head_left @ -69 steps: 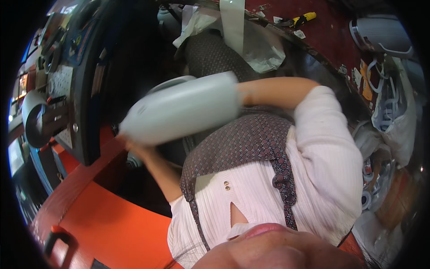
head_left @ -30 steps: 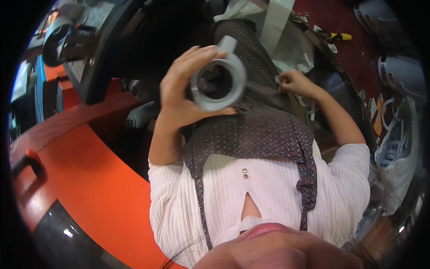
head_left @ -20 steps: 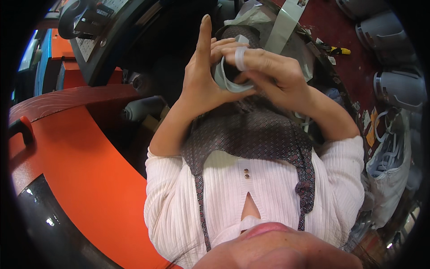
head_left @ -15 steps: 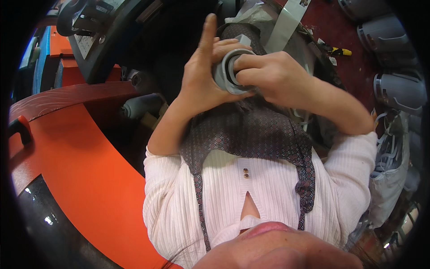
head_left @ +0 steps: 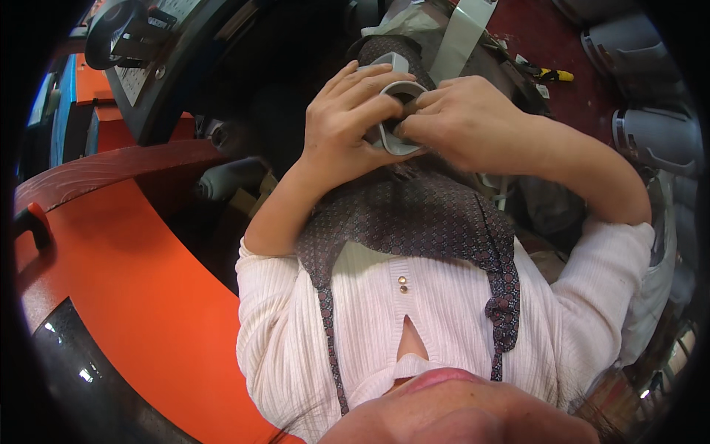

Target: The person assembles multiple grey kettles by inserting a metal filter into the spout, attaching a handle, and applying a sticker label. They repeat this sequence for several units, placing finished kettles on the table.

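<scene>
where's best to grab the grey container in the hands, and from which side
Probably the handle of the grey container, from the far side: it juts out past the left hand, while the right hand crowds the open rim.

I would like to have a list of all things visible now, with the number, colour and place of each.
Handled cylinder: one, pale grey, between the hands
Cylindrical vessels: at least three, grey, far right
Grey roll-like object: one, grey, beneath the red ledge
Red ledge: one, dark red, left
Tool: one, yellow and black, on the red surface
Red surface: one, dark red, upper right
Strip: one, whitish, top
Panel: one, orange, lower left
Handle: one, black and orange, left edge
Apron: one, dark patterned, on the person
Top: one, white, under the apron
Left hand: one, around the handled cylinder
Right hand: one, fingers at its opening
</scene>
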A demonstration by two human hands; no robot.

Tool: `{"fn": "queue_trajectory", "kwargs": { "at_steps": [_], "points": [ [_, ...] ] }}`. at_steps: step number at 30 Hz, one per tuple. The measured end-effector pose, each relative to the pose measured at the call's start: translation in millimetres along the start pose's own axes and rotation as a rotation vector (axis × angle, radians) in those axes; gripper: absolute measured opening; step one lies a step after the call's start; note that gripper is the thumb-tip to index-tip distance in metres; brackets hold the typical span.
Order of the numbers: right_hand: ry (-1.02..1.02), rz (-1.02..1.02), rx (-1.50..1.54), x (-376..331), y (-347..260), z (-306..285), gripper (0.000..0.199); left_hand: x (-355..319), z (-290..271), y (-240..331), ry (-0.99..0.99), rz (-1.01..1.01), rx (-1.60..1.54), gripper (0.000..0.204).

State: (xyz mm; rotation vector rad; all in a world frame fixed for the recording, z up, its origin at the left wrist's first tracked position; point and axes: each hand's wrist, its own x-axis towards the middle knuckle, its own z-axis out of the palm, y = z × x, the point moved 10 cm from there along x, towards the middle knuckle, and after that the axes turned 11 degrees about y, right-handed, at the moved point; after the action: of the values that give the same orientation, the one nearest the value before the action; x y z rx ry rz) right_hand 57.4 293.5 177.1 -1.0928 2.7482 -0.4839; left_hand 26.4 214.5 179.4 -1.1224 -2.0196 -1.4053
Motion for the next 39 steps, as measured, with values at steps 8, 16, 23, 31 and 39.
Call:
{"fn": "queue_trajectory", "kwargs": {
  "at_steps": [8, 16, 23, 31, 39],
  "points": [
    [0.292, -0.041, 0.055, -16, 1, 7, 0.027, -7, 13, 6, -0.006, 0.072, 0.173, 0.036],
    [0.464, -0.121, 0.006, -17, -4, -30, 0.061, 24, -83, -47, 0.233, -0.107, -0.047, 0.036],
    [0.712, -0.176, -0.017, 49, 69, -47, 0.054, 22, -177, -241, 0.596, -0.879, -0.519, 0.058],
    [0.961, 0.264, 0.995, 357, 236, -101, 0.043, 22, -424, -369, 0.942, -0.694, 0.135, 0.041],
    [1.170, 0.070, 0.422, 536, 155, -81, 0.042, -78, -410, -300, 1.434, -0.504, -0.260, 0.038]
  ]
}}
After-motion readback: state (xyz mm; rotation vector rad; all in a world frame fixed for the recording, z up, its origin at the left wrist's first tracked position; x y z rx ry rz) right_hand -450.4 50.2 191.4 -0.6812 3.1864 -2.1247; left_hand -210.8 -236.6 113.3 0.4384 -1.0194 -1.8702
